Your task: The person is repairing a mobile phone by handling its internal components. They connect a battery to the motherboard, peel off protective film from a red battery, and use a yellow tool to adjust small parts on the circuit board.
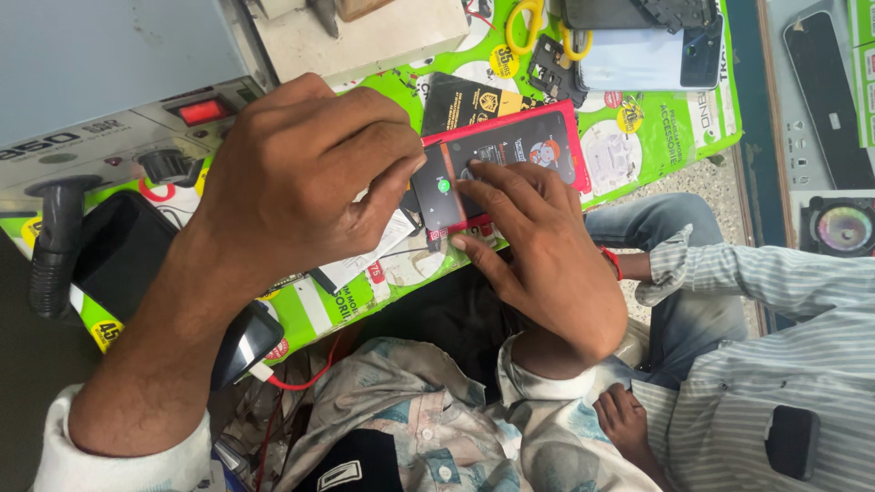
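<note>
A black-screened phone in a red case (529, 146) lies over the green printed mat (656, 137) at the middle of the view. My left hand (301, 173) comes in from the lower left, and its curled fingers and thumb pinch the phone's left end. My right hand (547, 264) rests its fingers flat on the screen, with the thumb against the lower edge. A small green dot shows on the screen between the two hands. A black packet with a yellow emblem (465, 98) lies just behind the phone.
A grey machine with a red switch (200, 111) stands at the left, beside a black handle (56, 241) and a dark phone (118, 251). Yellow scissors (527, 25) and a white phone (643, 56) lie at the back. Another person in a striped shirt (784, 346) sits at the right.
</note>
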